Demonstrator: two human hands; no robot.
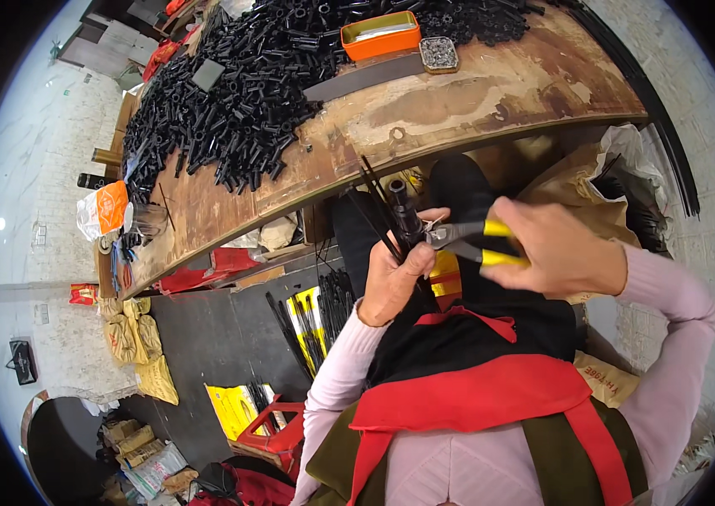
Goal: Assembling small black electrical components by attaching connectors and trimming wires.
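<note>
In the head view, the left hand (389, 285) is clamping a black tubular part (409, 223) above the lap (543, 333), just beyond the workbench's (467, 103) edge. The right hand (566, 249) is gripping yellow-handled pliers (462, 230); whether their tips are biting, I cannot tell.

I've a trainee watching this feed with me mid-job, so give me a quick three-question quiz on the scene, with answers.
1. Which hand grips the yellow-handled pliers?
2. Where is the open orange box? (A) on the floor, (B) on the wooden workbench, (C) in the person's lap.
3. Fill in the colour: the big heap of small parts left of that box is ____.

Key: 1. The right hand. 2. B. 3. Black.
</note>
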